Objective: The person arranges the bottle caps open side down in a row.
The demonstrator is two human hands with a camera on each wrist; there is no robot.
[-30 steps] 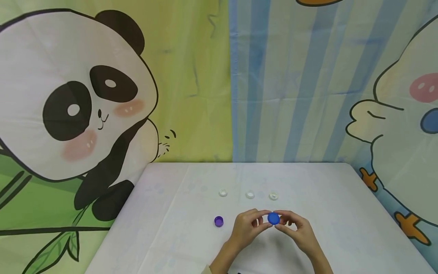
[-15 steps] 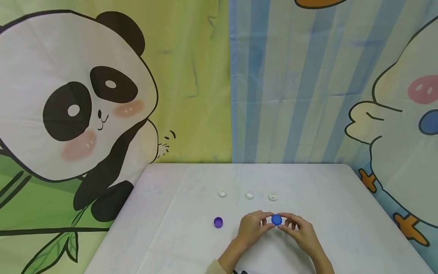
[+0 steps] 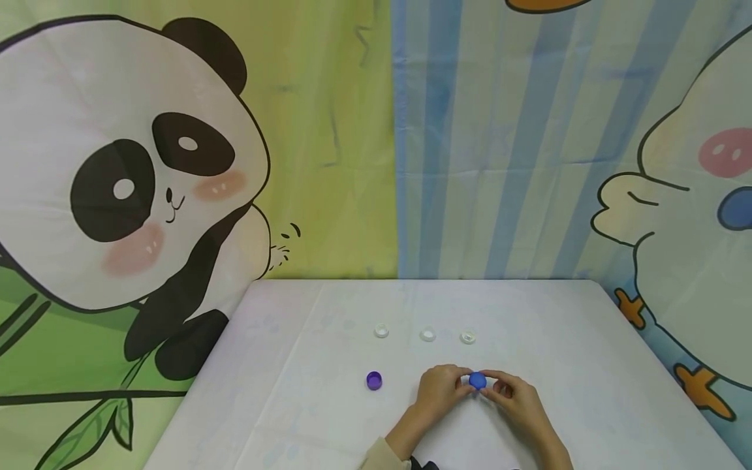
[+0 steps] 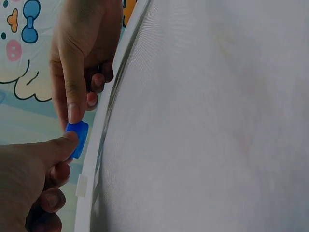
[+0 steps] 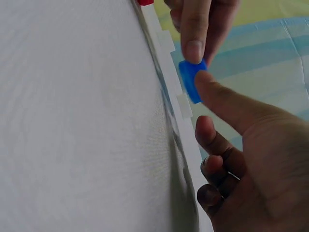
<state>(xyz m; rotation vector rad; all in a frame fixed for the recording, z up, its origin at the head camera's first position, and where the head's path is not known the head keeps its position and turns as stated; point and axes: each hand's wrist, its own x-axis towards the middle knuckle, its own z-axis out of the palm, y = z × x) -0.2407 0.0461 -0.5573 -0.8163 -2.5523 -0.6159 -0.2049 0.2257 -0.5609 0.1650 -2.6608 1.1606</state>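
A small round blue bottle cap (image 3: 478, 380) is pinched from both sides, near the front of the white table. My left hand (image 3: 437, 390) grips its left side between thumb and forefinger. On the opposite side my right hand (image 3: 518, 403) pinches it the same way. Both wrist views show the blue cap from its edge, with each thumb pressed on it; the forefingers behind are partly hidden. To the left lies a purple cap (image 3: 374, 380), hollow side up.
Three small white caps lie in a row behind the hands: a left one (image 3: 381, 331), a middle one (image 3: 427, 334) and a right one (image 3: 467, 337). The white table (image 3: 282, 391) ends at printed curtains. Something red (image 5: 145, 2) shows at the table's edge in the right wrist view.
Both hands have shifted slightly right and toward me with the blue cap, and it has turned a little. The left hand has drawn closer to the right. The caps on the table stay put.
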